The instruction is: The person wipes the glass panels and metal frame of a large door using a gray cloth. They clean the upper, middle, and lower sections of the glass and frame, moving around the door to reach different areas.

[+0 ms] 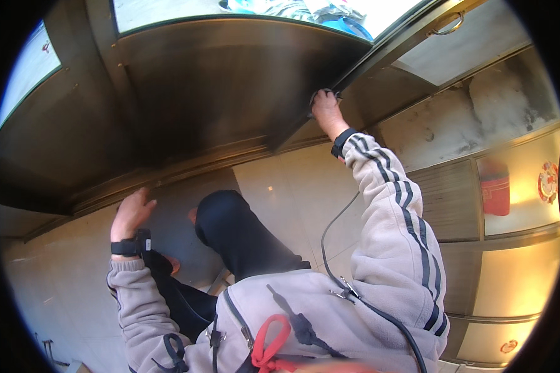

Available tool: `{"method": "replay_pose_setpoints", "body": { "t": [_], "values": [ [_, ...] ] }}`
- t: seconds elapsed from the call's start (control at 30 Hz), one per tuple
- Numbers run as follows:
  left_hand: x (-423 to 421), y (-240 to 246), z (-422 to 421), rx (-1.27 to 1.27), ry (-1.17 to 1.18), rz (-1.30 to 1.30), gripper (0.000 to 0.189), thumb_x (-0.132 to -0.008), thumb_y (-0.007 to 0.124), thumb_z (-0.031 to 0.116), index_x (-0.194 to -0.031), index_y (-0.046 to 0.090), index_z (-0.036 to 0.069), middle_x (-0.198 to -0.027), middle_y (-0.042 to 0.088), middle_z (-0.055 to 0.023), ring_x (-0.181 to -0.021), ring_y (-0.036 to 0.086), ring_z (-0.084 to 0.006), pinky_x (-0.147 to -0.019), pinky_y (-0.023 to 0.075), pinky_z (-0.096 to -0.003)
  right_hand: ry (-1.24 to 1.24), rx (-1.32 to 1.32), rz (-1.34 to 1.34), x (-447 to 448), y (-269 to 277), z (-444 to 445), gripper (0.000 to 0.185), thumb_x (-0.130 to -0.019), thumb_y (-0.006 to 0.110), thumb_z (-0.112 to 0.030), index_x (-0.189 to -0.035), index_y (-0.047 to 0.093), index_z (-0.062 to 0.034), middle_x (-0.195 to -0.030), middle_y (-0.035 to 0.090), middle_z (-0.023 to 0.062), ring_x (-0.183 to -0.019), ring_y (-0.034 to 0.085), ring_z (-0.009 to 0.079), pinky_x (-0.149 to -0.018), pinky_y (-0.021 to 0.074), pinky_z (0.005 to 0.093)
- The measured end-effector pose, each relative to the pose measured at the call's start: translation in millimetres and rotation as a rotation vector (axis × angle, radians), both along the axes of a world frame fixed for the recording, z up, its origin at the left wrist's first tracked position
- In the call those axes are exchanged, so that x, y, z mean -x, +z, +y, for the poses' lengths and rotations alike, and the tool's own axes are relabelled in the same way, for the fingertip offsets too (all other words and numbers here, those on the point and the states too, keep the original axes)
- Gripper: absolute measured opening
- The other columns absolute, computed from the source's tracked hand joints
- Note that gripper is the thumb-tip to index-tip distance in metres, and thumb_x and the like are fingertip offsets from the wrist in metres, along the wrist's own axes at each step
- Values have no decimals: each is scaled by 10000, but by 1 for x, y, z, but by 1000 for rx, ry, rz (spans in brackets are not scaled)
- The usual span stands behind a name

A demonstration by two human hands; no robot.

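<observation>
My right hand (326, 106) is closed on a crumpled grey cloth (313, 100), pressed to the edge of a dark metal-framed glass door (354, 70). Only the cloth's rim shows around the fingers. Low on the left, my left hand (134, 210) is held with its fingers apart, near the bottom rail (168, 176) of the dark lower panel (205, 93); whether it touches the rail I cannot tell. It holds nothing that I can see. A black band is on each wrist.
A curved metal handle (448, 25) sits on the frame at the upper right. Beyond it stands a stained wall (466, 112), then panelled doors with a red paper decoration (494, 191). A dark mat (186, 205) lies under my legs. A thin cable (324, 238) hangs beside my jacket.
</observation>
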State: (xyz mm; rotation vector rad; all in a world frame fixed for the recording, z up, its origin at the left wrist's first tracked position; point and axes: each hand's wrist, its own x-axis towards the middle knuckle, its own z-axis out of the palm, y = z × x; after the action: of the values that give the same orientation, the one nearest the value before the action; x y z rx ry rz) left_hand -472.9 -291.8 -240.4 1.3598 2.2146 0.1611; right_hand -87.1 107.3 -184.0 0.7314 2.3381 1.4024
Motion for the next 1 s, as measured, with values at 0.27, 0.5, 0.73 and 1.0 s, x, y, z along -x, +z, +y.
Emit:
{"method": "replay_pose_setpoints", "body": {
  "t": [0.27,0.5,0.73,1.0],
  "values": [
    [-2,1,2,29,37,-56,485,-925,623,280,-1306,568,-16,-1274,620,-237,-1204,575,-383,-1012,469,-438,143,-1,188,-27,101,22,107,-721,674,-200,-782,746,-151,-916,630,8,-978,549,214,-780,455,348],
    [-4,9,4,-1,-11,-67,493,-931,616,275,-1319,553,-24,-1291,611,-238,-1218,571,-381,-1029,461,-422,150,156,125,-31,43,8,104,-714,666,-174,-788,740,-176,-913,630,1,-1028,540,204,-842,434,340],
    [-11,25,10,47,22,-64,482,-933,620,258,-1326,551,-11,-1286,617,-232,-1194,591,-375,-1002,485,-413,105,289,-5,-37,-45,31,207,-759,656,-139,-939,757,-126,-1024,676,32,-1034,562,237,-824,458,368],
    [-14,37,26,80,18,-41,464,-938,618,246,-1329,553,5,-1280,622,-222,-1166,605,-380,-981,493,-429,-176,408,-72,-46,-139,52,242,-827,609,-131,-1015,760,-111,-1127,656,65,-1096,566,254,-867,464,402]
  ]
}}
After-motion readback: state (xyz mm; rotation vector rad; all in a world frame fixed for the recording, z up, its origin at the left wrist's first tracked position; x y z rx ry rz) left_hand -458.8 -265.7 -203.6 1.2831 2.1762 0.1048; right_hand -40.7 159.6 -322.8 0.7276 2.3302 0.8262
